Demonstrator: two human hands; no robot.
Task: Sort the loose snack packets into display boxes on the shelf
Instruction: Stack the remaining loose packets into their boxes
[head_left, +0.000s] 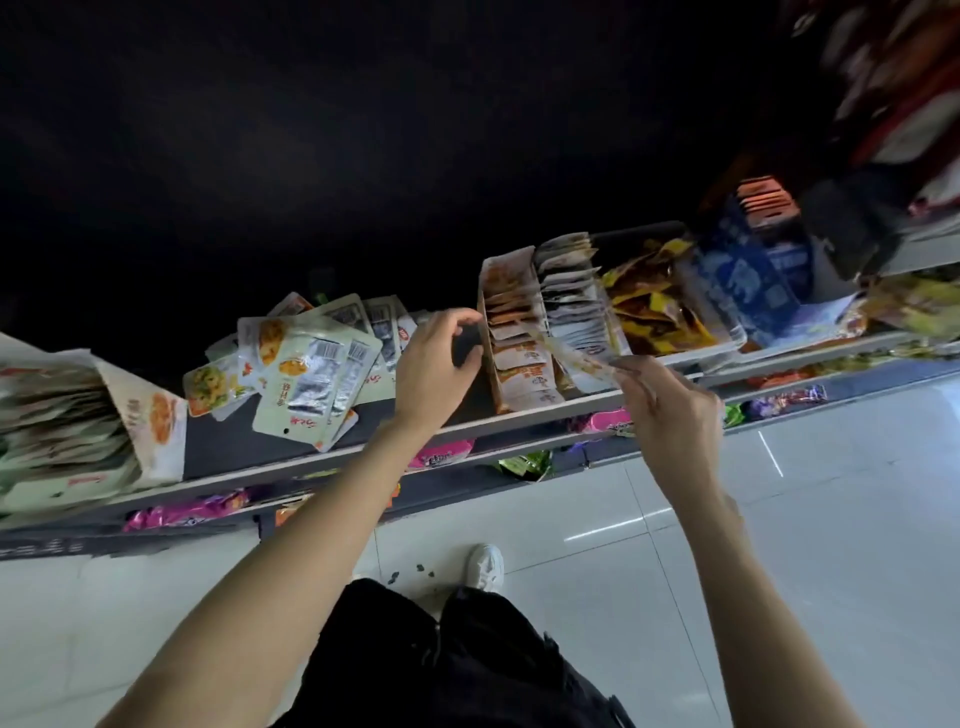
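Loose pale snack packets (306, 374) lie in a heap on the dark shelf (218, 441). Right of the heap stands a display box (519, 332) with rows of orange and grey packets on edge. My left hand (436, 364) hovers between the heap and the box, fingers curled and apart, holding nothing. My right hand (670, 405) pinches a blurred pale and orange snack packet (571, 358) at the front of that box. A second display box (150, 415) full of pale packets stands at the far left.
Yellow packets (654, 306) in a clear tray and a blue box (748, 270) stand further right on the shelf. Lower shelves hold pink and purple packets (187, 512). White tiled floor (779, 519), my black trousers and a white shoe (485, 566) are below.
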